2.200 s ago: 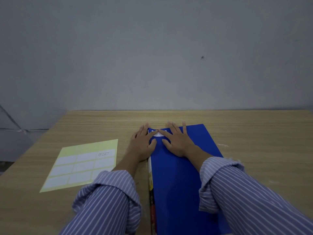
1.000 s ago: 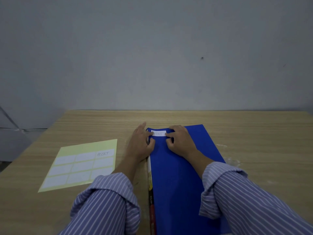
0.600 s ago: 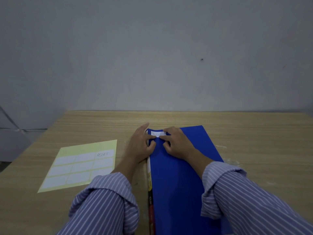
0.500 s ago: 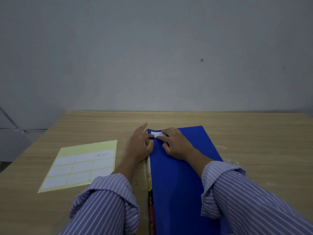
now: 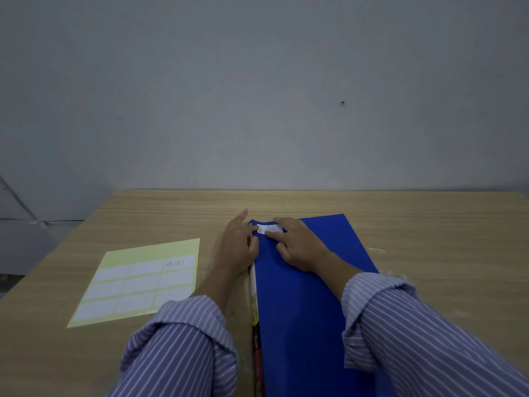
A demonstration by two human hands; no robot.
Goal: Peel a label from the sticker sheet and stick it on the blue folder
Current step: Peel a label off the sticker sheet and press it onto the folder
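Observation:
A blue folder [image 5: 309, 296] lies lengthwise on the wooden table in front of me. A small white label [image 5: 270, 228] sits flat at the folder's far left corner. My left hand [image 5: 239, 246] rests beside the folder's left edge, its thumb touching the label's left end. My right hand [image 5: 297, 245] lies on the folder with its index finger pressing on the label's lower edge. Neither hand grips anything. The yellow sticker sheet [image 5: 137, 282] with several white labels lies to the left, one of them marked "ASSET".
A pen [image 5: 254, 319] lies along the folder's left edge, white at its far end and red and black nearer me. A grey wall stands behind the table's far edge [image 5: 315, 191]. The table's left edge runs close to the sticker sheet.
My right hand's finger has slid leftward along the label, then eased back, uncovering more of the label. My left hand has stayed at the label's left end.

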